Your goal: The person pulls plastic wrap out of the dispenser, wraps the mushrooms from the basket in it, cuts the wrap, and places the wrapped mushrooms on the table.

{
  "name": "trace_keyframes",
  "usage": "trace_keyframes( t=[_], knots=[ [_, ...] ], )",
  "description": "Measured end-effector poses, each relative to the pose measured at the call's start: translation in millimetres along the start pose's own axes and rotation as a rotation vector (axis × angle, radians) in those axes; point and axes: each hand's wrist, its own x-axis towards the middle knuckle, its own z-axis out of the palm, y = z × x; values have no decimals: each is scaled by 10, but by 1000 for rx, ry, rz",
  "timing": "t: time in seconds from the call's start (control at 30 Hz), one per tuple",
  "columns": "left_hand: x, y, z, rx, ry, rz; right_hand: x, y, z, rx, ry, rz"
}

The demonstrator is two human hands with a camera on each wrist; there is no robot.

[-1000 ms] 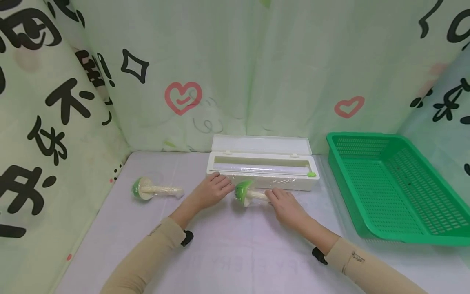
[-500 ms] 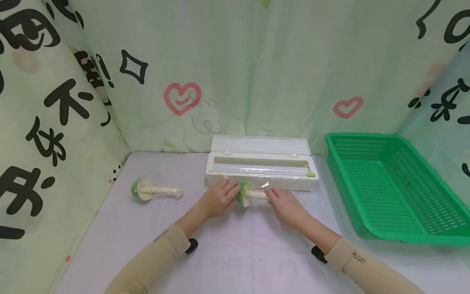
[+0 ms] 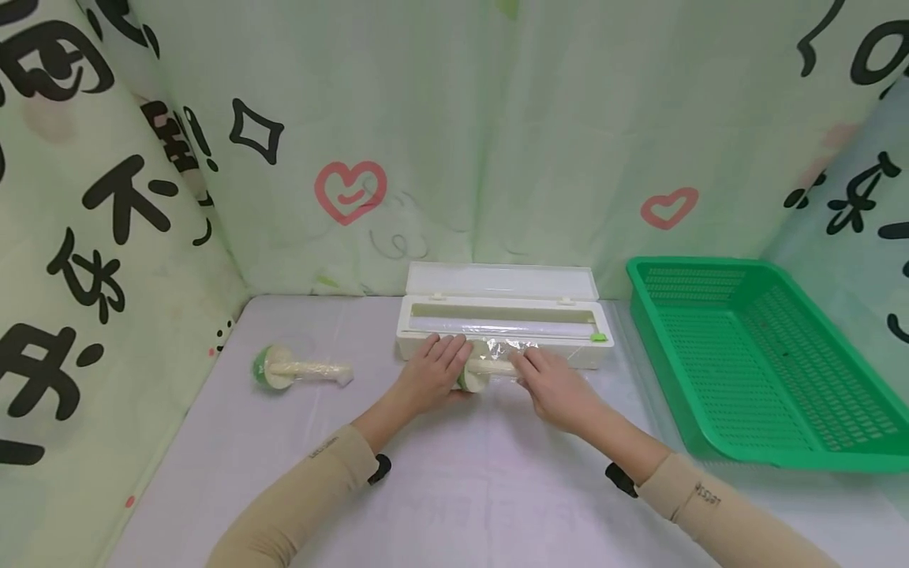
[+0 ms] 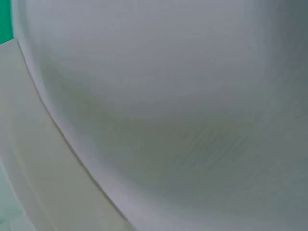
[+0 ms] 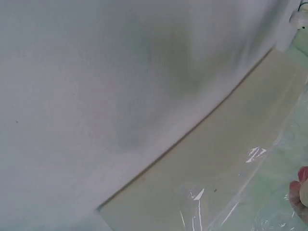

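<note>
A green-capped mushroom with a pale stem lies sideways in front of the white cling film dispenser, with clear film running onto it. My left hand holds the cap end, its fingers over the cap and hiding most of the green. At the other end, my right hand pinches the stem tip through the film. The right wrist view catches fingers and a pale piece at its edge, beside shiny loose film. The left hand is out of its own wrist view.
A second mushroom, wrapped in film, lies on the left of the white-covered table. The dispenser's lid stands raised against the curtain. A green basket sits at the right.
My left hand has moved right from beside the cap and now covers it. The right hand has stayed at the stem end, and the film now bunches higher over the mushroom.
</note>
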Motion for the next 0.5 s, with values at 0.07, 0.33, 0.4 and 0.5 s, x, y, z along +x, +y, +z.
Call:
trace_keyframes(
  t=[0.07, 0.33, 0.4, 0.5],
  knots=[
    [20, -27, -16, -4, 20, -2, 16, 16, -32, -50, 2, -15],
    [109, -123, -42, -36, 108, -3, -1, 161, -79, -164, 209, -117],
    [138, -142, -54, -76, 112, -10, -2, 204, -97, -202, 267, -149],
    [191, -159, -77, -138, 123, -32, 13, 260, -145, -239, 331, -185]
  ],
)
